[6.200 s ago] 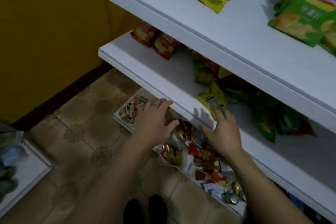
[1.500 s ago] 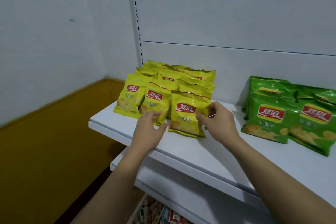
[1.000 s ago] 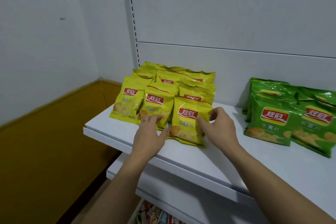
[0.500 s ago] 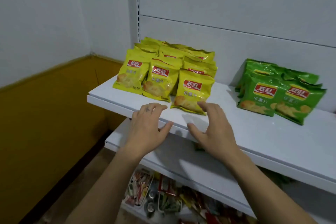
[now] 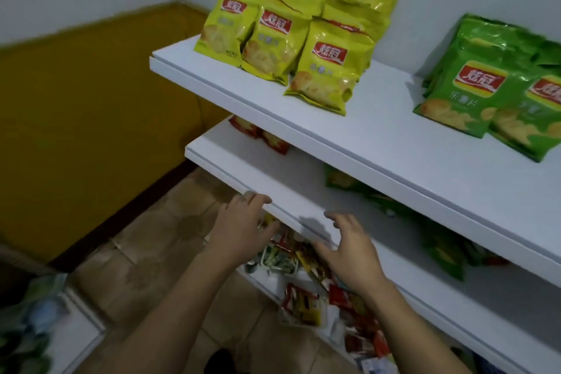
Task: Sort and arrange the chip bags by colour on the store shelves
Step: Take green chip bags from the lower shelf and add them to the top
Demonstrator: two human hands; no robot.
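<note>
Several yellow chip bags (image 5: 306, 30) stand grouped at the left of the upper white shelf (image 5: 379, 136). Green chip bags (image 5: 491, 91) lie to their right on the same shelf. On the lower shelf (image 5: 273, 179), red bags (image 5: 261, 136) sit at the back left, and mixed green bags (image 5: 437, 240) lie in shadow further right. My left hand (image 5: 243, 228) and my right hand (image 5: 349, 249) hover at the lower shelf's front edge with fingers spread, holding nothing.
Below the lower shelf, a bottom shelf holds trays of small mixed snack packets (image 5: 306, 288). A tiled floor (image 5: 158, 252) and a yellow wall panel (image 5: 91, 118) are to the left. Another white shelf with blurred packages (image 5: 30, 331) sits at the lower left.
Both hands let go of the front yellow bag and dropped from the upper shelf to the lower shelf's edge. The view tilted downward.
</note>
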